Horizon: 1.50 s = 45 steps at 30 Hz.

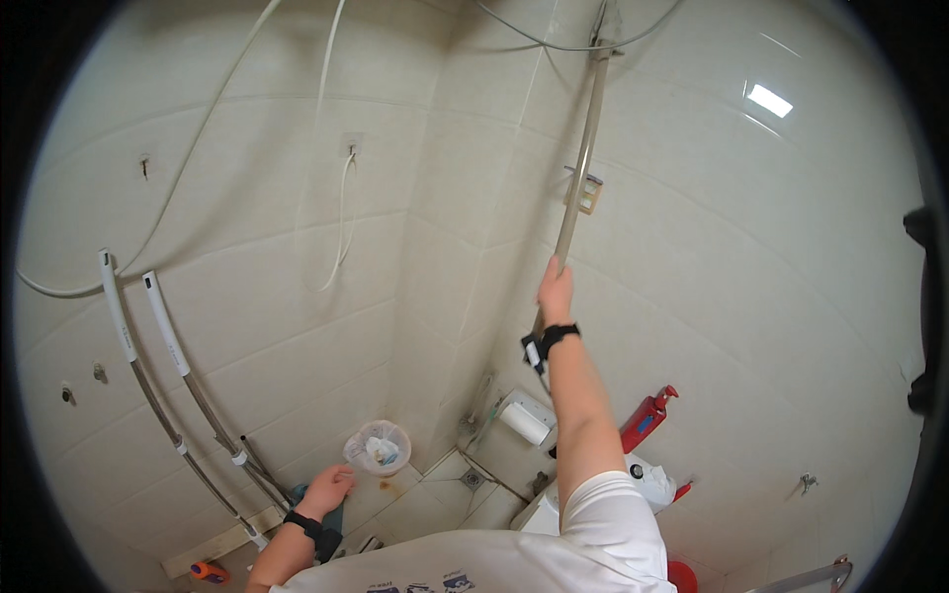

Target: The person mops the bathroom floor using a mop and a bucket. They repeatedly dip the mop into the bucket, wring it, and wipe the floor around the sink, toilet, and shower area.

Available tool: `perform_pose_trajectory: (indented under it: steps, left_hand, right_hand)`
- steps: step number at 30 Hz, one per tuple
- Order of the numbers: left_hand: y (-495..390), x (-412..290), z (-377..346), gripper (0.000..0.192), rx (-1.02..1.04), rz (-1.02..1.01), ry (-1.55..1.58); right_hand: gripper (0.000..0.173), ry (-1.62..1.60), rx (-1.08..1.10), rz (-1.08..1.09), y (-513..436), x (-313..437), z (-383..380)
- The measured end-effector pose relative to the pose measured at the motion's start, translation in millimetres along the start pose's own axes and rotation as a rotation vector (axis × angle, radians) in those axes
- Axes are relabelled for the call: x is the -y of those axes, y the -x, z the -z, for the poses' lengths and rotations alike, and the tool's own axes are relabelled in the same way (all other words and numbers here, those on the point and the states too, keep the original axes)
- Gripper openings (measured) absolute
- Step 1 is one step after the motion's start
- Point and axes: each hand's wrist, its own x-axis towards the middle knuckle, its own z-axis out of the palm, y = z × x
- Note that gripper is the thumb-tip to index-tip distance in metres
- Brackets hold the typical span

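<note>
My right hand is raised up the tiled wall and closed around a long metal pole, whose far end reaches a fitting near the top of the view. A black strap with a small device circles the wrist. Behind the pole, a small yellowish holder is fixed to the wall. My left hand hangs low with bent fingers, close to a waste bin with a clear liner; whether it touches anything cannot be told. A black band is on that wrist too.
Two long poles with white handles lean at the left wall, below a white cable. Near my right arm are a toilet paper roll and a red pump bottle. An orange bottle lies lower left. A tap juts from the right wall.
</note>
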Motion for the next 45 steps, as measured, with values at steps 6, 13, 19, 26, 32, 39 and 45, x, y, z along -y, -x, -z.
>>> perform_pose_trajectory:
  steps: [6,13,19,26,32,39,45]
  left_hand:
    - [-26.8,-3.2,-23.3,0.026,-0.049,-0.038,-0.018]
    - [-53.7,0.3,-28.4,0.022,-0.108,-0.030,0.020]
    - [-66.6,5.0,-31.1,0.022,-0.081,-0.018,0.086]
    - [-59.1,7.0,-22.6,0.023,0.036,-0.032,-0.047]
    - [-30.1,14.8,-12.8,0.021,0.070,0.058,-0.013]
    - [-1.5,16.3,-7.1,0.023,0.147,0.170,-0.028]
    - [15.5,17.0,-1.7,0.025,0.231,0.270,-0.088]
  right_hand:
    - [0.052,-0.036,-0.008,0.028,-103.4,120.0,48.0]
    - [0.057,-0.007,0.026,0.051,-169.0,180.0,40.3]
    - [0.062,-0.178,0.064,0.063,-139.2,127.9,-6.0]
    - [0.054,-0.169,0.134,-0.062,-43.5,0.2,-51.3]
    - [0.049,-0.080,0.075,0.015,68.0,-119.0,-80.4]
    - [0.043,-0.105,0.157,-0.129,208.8,-159.2,-51.4]
    - [0.048,-0.085,0.250,-0.328,307.9,-209.2,-34.8]
